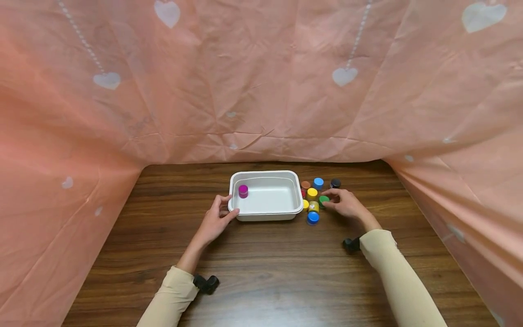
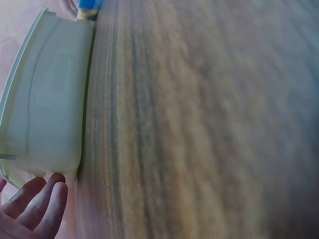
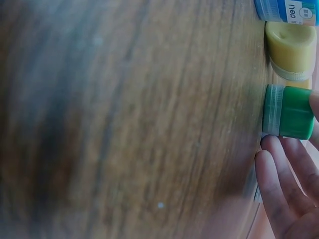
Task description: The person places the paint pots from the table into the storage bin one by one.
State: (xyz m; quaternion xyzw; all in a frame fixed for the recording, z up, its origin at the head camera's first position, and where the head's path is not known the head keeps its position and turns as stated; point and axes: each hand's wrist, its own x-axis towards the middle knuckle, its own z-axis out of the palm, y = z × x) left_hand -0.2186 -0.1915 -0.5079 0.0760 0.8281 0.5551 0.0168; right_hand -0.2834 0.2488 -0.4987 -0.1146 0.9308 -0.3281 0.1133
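Observation:
A white rectangular tray (image 1: 267, 217) stands on the table with a purple-lidded paint jar (image 1: 243, 191) inside, near its left end. My left hand (image 1: 215, 217) holds the tray's front left corner, thumb at the rim; in the left wrist view its fingers (image 2: 56, 204) lie against the end wall. Right of the tray, my right hand (image 1: 345, 203) pinches a small green paint jar (image 3: 294, 112) between thumb and fingers. The jar is upright, low at the table. A yellow jar (image 3: 290, 47) stands close beside it, and a blue jar (image 3: 294, 10) is just beyond.
Several more paint jars cluster at the tray's right end, including a light blue one (image 1: 318, 183), a black one (image 1: 335, 183) and a brown one (image 1: 305, 185). Pink cloth (image 1: 261, 113) with hearts hangs behind the wooden table (image 1: 265, 268) and along both sides.

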